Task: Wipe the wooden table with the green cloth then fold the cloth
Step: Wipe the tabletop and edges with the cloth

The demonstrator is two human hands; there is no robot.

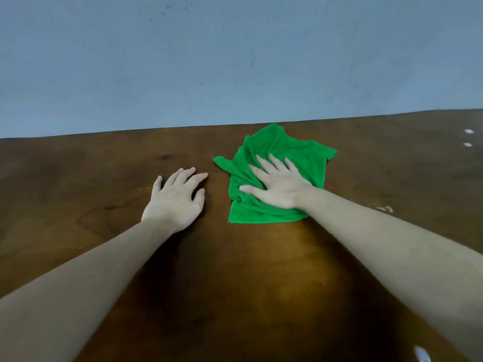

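Observation:
A crumpled green cloth [292,150] lies on the dark wooden table [91,165], near its far edge and right of centre. My right hand [274,185] rests flat on the cloth with fingers spread, pressing it onto the wood. My left hand [175,197] lies palm down on the bare table just left of the cloth, not touching it, fingers slightly apart and holding nothing.
A blue-grey wall [235,61] rises straight behind the table's far edge. Small white marks [467,138] dot the table at the far right, and another pale spot [422,354] sits near the bottom right corner.

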